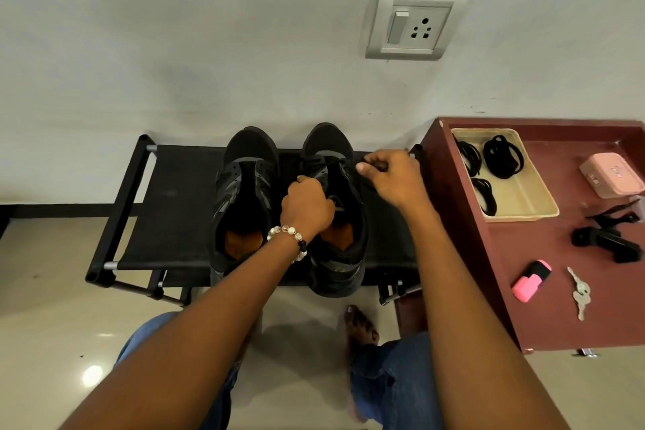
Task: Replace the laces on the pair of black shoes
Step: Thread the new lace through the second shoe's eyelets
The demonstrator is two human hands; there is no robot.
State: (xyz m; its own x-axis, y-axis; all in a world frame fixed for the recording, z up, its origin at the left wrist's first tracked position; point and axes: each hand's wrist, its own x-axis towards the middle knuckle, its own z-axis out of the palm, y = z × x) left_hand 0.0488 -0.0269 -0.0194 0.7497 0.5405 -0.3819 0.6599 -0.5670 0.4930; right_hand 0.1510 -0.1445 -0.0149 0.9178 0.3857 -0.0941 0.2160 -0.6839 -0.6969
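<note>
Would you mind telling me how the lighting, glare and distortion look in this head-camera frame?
Head view: soft, even light; a bright glare spot on the floor tile at lower left; wide-angle stretch makes the forearms look oversized and bends the rack edges; the black shoes lose detail in shadow, so the lace pinched by the right hand is hard to trace; the left hand is sharp.

Counted: two black shoes point(249, 199) point(333, 206); two hands point(307, 204) point(392, 176); three lace bundles point(469, 157) point(502, 156) point(485, 195) in one tray point(523, 199); one pink case point(610, 174); one pink highlighter point(531, 280); one key bunch point(580, 291); one wall socket point(413, 24); one beaded bracelet point(291, 237).
</note>
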